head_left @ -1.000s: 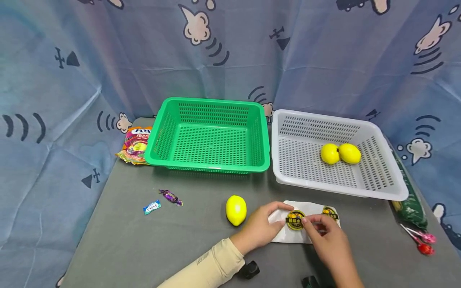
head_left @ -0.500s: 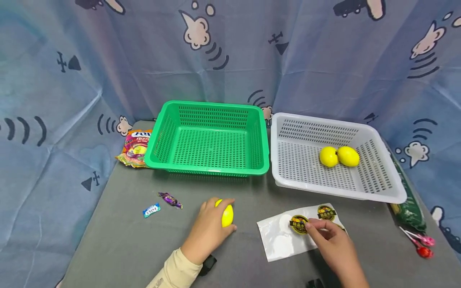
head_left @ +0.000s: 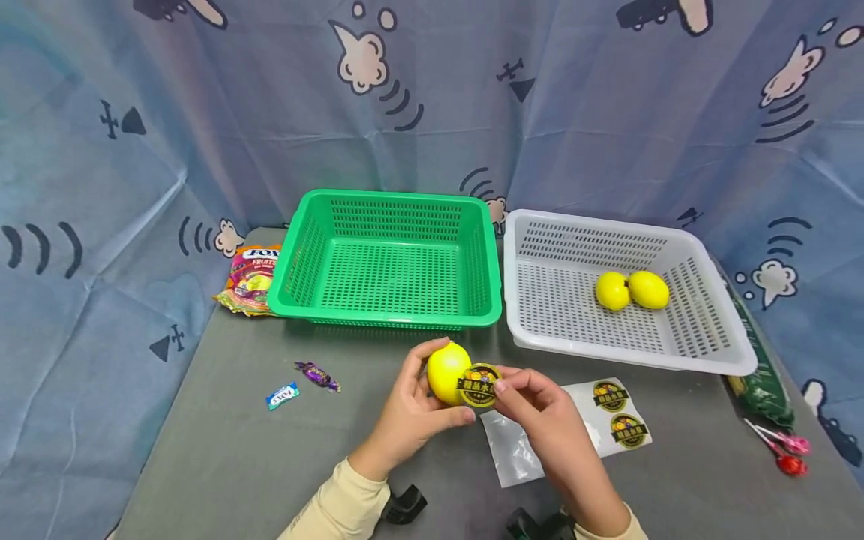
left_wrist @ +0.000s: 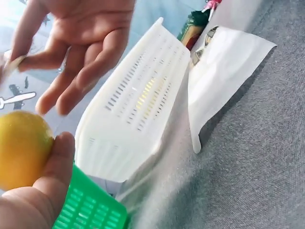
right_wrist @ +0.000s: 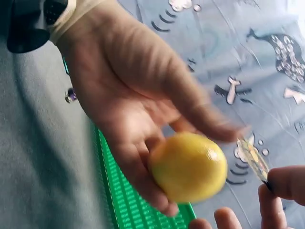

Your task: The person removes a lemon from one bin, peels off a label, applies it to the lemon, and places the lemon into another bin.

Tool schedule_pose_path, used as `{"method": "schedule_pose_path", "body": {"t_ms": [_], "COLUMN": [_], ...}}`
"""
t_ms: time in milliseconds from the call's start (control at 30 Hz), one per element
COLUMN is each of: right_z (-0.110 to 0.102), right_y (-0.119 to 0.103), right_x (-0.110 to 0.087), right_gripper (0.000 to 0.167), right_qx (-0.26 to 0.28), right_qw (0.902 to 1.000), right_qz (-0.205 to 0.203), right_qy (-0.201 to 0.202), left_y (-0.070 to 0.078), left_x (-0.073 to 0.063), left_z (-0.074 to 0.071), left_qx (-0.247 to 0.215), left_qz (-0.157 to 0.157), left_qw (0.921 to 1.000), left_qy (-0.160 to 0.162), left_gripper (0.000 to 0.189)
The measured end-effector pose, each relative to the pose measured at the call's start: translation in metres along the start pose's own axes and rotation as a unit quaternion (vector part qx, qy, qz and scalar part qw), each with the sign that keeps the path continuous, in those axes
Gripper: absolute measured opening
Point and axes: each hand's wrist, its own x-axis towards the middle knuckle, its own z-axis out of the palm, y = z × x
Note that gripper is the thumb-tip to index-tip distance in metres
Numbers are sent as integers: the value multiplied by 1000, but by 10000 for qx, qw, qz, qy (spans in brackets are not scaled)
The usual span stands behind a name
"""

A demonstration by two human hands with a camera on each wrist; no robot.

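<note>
My left hand (head_left: 412, 412) holds a yellow lemon (head_left: 447, 373) up off the table, fingers behind it and thumb below. Between thumb and finger, my right hand (head_left: 550, 416) pinches a round black-and-gold sticker (head_left: 478, 385) by its edge. In the head view the sticker overlaps the lemon's right side; the right wrist view shows the sticker (right_wrist: 253, 160) apart from the lemon (right_wrist: 189, 167). Under the right hand lies the white sticker sheet (head_left: 516, 450), with more round stickers on its right part; the hand and forearm hide part of it.
A green basket (head_left: 385, 313) stands at the back, beside a white basket (head_left: 628, 356) holding two lemons (head_left: 631, 290). Two wrapped candies (head_left: 304, 382) lie left. A candy bag (head_left: 253, 281) sits far left; a green bag (head_left: 766, 390) and lollipops (head_left: 786, 454) lie right.
My left hand let go of the sheet, took hold of the lemon and lifted it. My right hand peeled the sticker off the sheet and carried it left to the lemon.
</note>
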Motion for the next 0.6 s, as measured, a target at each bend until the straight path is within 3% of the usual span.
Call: {"method": "schedule_pose_path", "body": {"t_ms": [100, 233, 333, 467, 600], "right_z": [9, 14, 16, 14, 10], "right_y": [-1, 0, 1, 2, 6], "right_x": [3, 6, 8, 11, 13], "right_gripper": [15, 15, 16, 19, 16], "right_qx": [-170, -386, -493, -305, -159], "right_qw": [9997, 9990, 9984, 9990, 9989], "right_qz": [-132, -222, -256, -156, -96], "right_qy": [-131, -46, -57, -292, -421], "left_y": [-2, -4, -2, 3, 5], "left_x": [0, 0, 1, 1, -2], "left_z": [0, 2, 4, 4, 1], "left_qx": [0, 36, -587, -1627, -1934], "left_qz": [162, 191, 5, -279, -542], "left_qw": [9998, 9998, 9982, 9852, 9786], "left_qy": [-133, -26, -117, -459, -442], "left_gripper": [77, 47, 34, 36, 43]}}
